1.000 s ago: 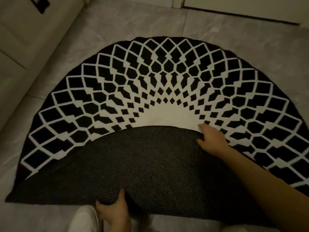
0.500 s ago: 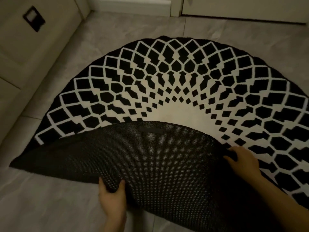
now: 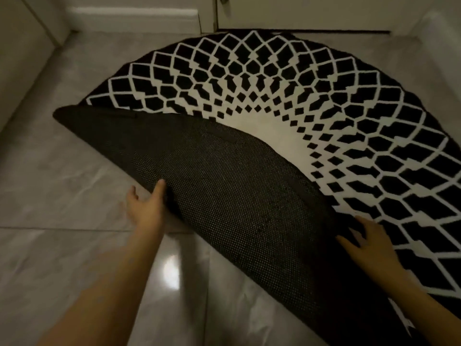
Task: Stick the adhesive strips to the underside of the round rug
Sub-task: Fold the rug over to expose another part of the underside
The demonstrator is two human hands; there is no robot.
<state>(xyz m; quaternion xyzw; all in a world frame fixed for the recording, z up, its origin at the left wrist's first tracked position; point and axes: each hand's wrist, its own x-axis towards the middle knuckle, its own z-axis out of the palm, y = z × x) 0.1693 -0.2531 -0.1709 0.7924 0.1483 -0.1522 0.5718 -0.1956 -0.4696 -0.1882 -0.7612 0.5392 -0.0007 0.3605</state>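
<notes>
While the round rug (image 3: 287, 101) lies folded (dark mesh underside up), its fold edge is pinched by the left hand (image 3: 147, 208); the right hand (image 3: 374, 248) is pressed flat on it, fingers spread.

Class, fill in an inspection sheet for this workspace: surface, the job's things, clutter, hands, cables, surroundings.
Surface: glossy grey tiled floor with a light glare.
Job's things: round rug, black-and-white pattern, near part folded over so the dark mesh underside faces up; two dark strips seem to lie on it.
Clutter: nothing seen.
Hands: left hand holds the fold's edge, thumb on top; right hand rests with spread fingers on the underside.
Cables: nothing seen.
Surroundings: white baseboard and door behind the rug.
</notes>
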